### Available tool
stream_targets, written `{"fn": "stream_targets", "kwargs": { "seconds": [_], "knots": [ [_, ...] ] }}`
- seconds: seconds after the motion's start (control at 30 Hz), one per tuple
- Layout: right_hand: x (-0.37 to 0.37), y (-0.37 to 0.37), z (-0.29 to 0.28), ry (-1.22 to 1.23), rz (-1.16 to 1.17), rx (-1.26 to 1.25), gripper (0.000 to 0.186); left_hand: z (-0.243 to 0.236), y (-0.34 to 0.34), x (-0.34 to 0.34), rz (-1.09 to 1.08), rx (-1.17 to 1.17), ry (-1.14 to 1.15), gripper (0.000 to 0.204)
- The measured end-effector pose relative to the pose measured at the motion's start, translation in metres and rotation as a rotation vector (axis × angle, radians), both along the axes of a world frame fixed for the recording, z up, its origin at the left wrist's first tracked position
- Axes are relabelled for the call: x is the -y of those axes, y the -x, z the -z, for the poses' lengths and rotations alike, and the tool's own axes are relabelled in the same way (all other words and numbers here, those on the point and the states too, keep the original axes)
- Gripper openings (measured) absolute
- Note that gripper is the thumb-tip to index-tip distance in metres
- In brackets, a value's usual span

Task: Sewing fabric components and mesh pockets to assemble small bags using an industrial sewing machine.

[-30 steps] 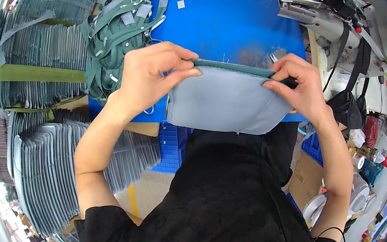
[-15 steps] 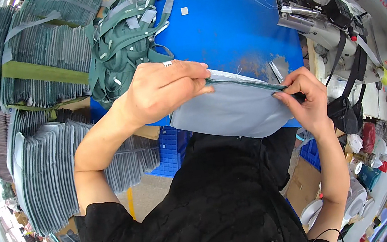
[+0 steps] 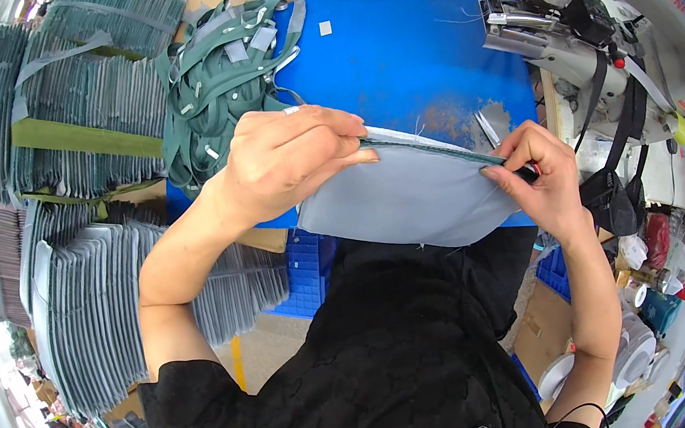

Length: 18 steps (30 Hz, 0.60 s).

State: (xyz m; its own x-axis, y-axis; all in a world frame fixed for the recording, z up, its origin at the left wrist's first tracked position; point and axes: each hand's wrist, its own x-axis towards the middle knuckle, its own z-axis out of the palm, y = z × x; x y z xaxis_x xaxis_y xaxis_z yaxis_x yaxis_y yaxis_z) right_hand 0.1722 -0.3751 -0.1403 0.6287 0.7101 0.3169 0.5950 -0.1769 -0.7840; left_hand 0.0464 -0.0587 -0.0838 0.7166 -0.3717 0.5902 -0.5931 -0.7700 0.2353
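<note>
Turned a bit since a moment ago, the left hand (image 3: 291, 155) now pinches one end of the gray cloth (image 3: 410, 196), so a white strip (image 3: 398, 135) shows just beside it, while the right hand (image 3: 542, 173) pinches the other end and the cloth hangs between them.

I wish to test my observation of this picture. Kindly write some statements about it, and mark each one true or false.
1. The left hand grips the grey fabric piece. True.
2. Only one hand holds the grey fabric piece. False: the right hand grips it too.
3. A small pale square lies on the tabletop. True.
4. The tabletop is red. False: it is blue.
5. Green straps are heaped left of the pale square. True.
</note>
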Motion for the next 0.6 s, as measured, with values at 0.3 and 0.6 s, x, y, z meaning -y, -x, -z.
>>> {"fn": "stream_targets", "kwargs": {
  "seconds": [0.3, 0.6],
  "knots": [
    [-0.008, 0.004, -0.022, -0.021, -0.019, -0.253, 0.02, -0.033, -0.049, 0.005, -0.193, -0.265, 0.236, 0.019],
    [-0.018, 0.008, 0.017, -0.304, 0.164, -0.781, 0.017, -0.021, -0.17, 0.003, -0.041, -0.673, 0.303, 0.026]
  ]
}}
